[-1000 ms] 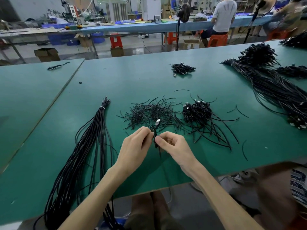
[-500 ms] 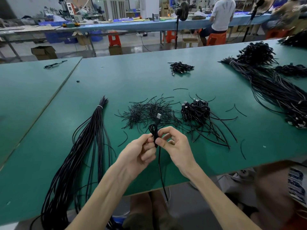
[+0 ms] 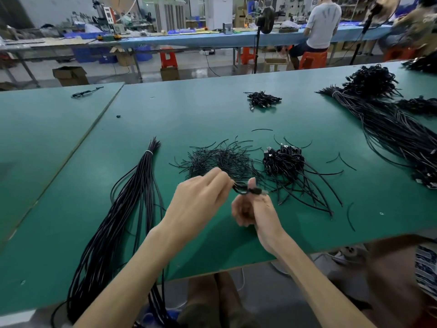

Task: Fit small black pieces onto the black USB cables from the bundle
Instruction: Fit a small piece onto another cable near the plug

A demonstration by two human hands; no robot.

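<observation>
- Fingers [image 3: 221,179] of the left hand [image 3: 201,200] pinch the loop of a short coiled USB cable [image 3: 240,188], held just above the bench [image 3: 212,114]. The right hand [image 3: 255,211] grips the same cable near its plug end, thumb raised and the other fingers curled under. Blur hides whether a small piece is on it yet.
- At far left, a tied bundle of long black cables [image 3: 123,221] hangs over the bench's near edge. The left forearm passes just beside it and could likely drag strands off.
- Behind the hands lies a loose pile of short black strands [image 3: 220,159], probably the pieces to fit.
- Just right of that pile sits a heap of coiled cables [image 3: 283,162], its tails fanned toward the near edge.
- With so small a pinch, the coil may spring open or the piece may slip. A dropped piece would be hard to pick out among the strands.
- A larger cable bundle [image 3: 390,133] lies well apart at far right.
</observation>
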